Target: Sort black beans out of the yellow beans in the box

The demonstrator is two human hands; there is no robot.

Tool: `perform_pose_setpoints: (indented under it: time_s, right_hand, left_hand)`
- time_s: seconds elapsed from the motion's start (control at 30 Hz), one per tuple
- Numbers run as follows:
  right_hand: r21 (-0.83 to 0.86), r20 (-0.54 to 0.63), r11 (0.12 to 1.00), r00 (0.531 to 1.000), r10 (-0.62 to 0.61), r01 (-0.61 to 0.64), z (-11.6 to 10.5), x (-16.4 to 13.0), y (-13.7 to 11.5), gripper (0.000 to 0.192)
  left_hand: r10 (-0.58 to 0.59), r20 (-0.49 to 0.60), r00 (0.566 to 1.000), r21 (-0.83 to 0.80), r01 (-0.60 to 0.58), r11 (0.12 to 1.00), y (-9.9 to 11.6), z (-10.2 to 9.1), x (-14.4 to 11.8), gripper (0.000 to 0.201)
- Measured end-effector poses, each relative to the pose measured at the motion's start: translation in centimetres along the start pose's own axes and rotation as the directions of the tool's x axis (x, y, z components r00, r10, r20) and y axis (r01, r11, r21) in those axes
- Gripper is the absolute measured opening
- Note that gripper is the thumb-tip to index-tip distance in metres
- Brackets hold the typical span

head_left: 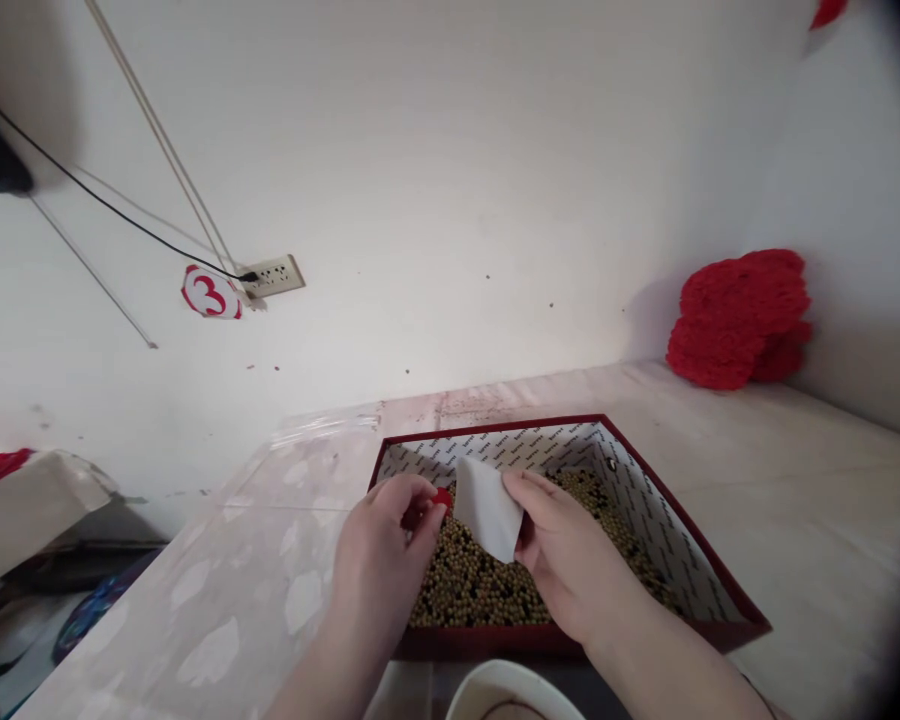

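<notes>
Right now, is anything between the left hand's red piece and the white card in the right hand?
Nothing visible. The left hand pinches the small red piece right beside the white card held by the right hand, above the beans.

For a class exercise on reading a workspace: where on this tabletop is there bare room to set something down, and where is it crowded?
Bare table lies between the red box and the red fluffy bundle, and again left of the box toward the wall. Crowded: over the beans, where the left hand pinches a red piece, the right hand a white paper.

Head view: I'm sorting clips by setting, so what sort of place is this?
Probably a plain home or small workroom: a bare white wall with a socket, a marbled counter, and a red box of beans.
</notes>
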State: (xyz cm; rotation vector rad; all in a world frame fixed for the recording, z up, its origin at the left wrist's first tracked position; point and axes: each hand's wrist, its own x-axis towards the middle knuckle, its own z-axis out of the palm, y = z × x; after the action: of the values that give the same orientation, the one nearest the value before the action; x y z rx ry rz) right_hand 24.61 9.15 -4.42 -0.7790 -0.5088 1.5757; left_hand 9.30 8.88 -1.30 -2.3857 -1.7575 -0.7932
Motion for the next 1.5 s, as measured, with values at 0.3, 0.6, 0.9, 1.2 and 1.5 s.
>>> perform_pose_setpoints:
  time_s: [0.3,0.6,0.9,1.2,1.5]
  right_hand:
    - [-0.114,0.17,0.987,0.976,0.133,-0.115,0.3,-1.0,0.3,0.011]
    - [-0.036,0.147,0.976,0.965,0.218,-0.215,0.1,-0.9,0.2,0.01]
    - [-0.235,0.206,0.969,0.971,0.123,-0.073,0.1,-1.0,0.6,0.02]
    - [-0.249,0.206,0.968,0.975,0.081,-0.028,-0.4,-0.7,1.1,0.024]
    - [-0.296,0.199,0.955,0.977,0.076,-0.014,-0.3,-0.7,0.9,0.023]
  left_hand:
    - [0.233,-0.454,0.86,-0.206,-0.356,0.912,2.5,1.7,-1.3,0.009]
    - [0.269,-0.4,0.876,-0.205,-0.372,0.905,1.8,1.7,-1.3,0.008]
    - [0.187,-0.133,0.973,-0.359,-0.223,0.906,0.8,0.4,-1.1,0.012]
    - [0.236,-0.261,0.936,-0.155,-0.281,0.947,1.6,0.6,-1.3,0.013]
    - [0.254,-0.268,0.929,-0.124,-0.295,0.948,1.9,0.7,-1.6,0.016]
